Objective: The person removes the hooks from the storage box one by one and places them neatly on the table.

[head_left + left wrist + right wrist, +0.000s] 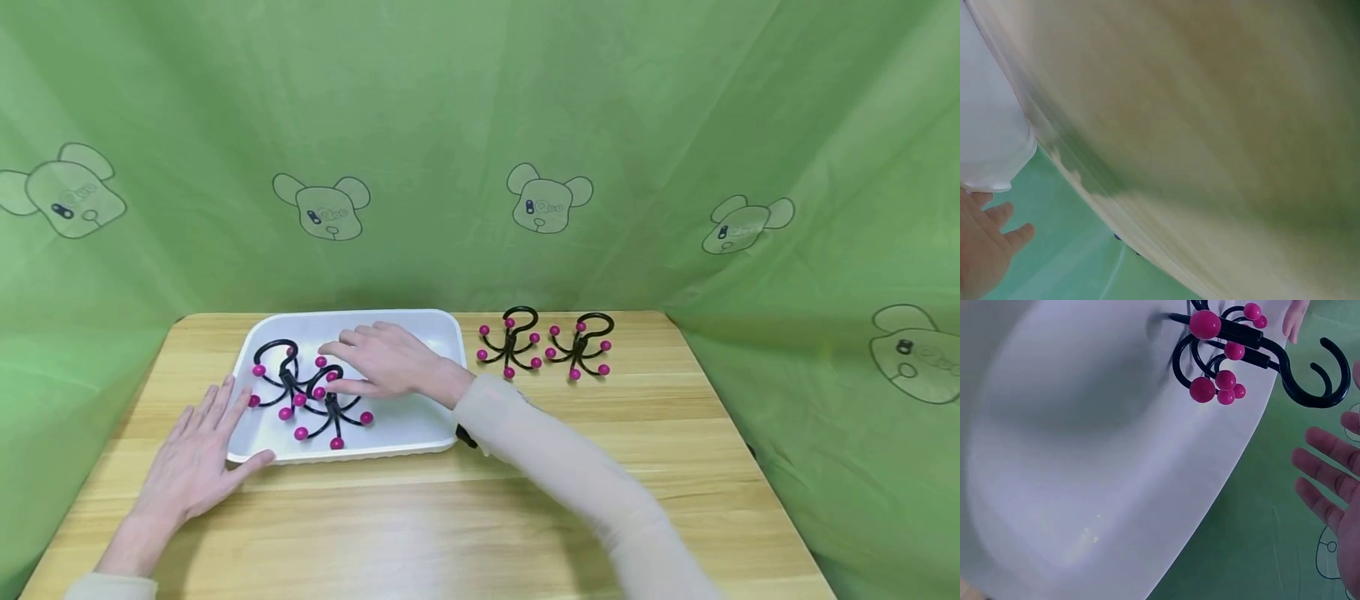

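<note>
My left hand (197, 454) lies with its fingers straight along the left side of a white plastic tray (416, 440). Over the tray, my right hand (390, 360) hovers with relaxed, spread fingers and nothing in its grasp. Beneath its fingertips stands a black claw hook (332, 406) with pink ball tips, its curved top partly covered by the hand in the head view. Just left of it is a second such hook (285, 379), the two close together. In the right wrist view, the fingers (1325, 469) are apart from the curved hook ends.
Two more black hooks with pink balls, one nearer the tray (510, 343) and one farther right (579, 346), stand at the back of the wooden table (450, 533). Green fabric (450, 100) with mouse-head drawings hangs around the table's back and sides.
</note>
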`<state>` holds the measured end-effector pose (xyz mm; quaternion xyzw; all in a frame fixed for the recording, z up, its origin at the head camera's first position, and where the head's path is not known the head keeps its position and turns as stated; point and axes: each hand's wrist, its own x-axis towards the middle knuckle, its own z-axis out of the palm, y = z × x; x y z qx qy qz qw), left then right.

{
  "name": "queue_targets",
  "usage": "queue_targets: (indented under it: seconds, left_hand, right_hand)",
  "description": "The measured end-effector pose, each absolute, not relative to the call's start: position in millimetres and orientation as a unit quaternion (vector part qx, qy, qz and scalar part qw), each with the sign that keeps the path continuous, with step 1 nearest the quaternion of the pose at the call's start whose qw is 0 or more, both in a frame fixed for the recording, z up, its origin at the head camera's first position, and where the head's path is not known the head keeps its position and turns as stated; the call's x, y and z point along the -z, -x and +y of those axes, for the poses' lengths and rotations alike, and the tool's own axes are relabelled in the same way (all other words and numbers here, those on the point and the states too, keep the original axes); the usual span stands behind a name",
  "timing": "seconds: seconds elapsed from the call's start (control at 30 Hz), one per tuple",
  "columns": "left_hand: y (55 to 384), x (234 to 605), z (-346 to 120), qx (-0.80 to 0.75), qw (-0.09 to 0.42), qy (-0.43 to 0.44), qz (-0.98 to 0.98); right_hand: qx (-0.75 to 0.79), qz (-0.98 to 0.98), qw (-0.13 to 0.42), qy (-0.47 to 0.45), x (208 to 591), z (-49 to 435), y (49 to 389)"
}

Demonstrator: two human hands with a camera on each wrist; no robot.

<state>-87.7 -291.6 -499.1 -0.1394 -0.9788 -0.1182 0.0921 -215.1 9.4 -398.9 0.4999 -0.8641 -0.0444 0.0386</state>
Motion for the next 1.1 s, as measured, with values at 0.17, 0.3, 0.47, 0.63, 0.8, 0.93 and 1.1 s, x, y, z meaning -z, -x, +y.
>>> queue_targets:
  seconds: [0.17, 0.3, 0.47, 0.63, 0.8, 0.93, 1.1]
  left_hand:
    - [87, 497, -292, 0.119, 0.091, 0.138, -0.979]
    - [88, 497, -291, 0.121, 0.090, 0.138, -0.979]
    - [87, 497, -291, 0.120, 0.090, 0.140, -0.979]
    - [87, 497, -291, 0.120, 0.091, 0.138, -0.979]
    - [87, 497, -291, 0.119, 0.092, 0.138, -0.979]
    - [87, 497, -291, 0.118, 0.092, 0.138, -0.979]
    - [88, 496, -291, 0.118, 0.091, 0.139, -0.979]
  right_hand:
    - [0.050, -0.860, 0.040, -0.507, 403, 2, 218]
    - [0.056, -0.857, 0.039, -0.510, 407, -1, 219]
    - [0.050, -0.856, 0.044, -0.513, 408, -1, 220]
    - [0.042, -0.854, 0.051, -0.517, 408, -2, 220]
    - [0.039, -0.848, 0.059, -0.525, 408, -3, 220]
    - [0.042, -0.840, 0.072, -0.536, 409, -4, 221]
    - [0.048, -0.838, 0.074, -0.538, 409, -4, 219]
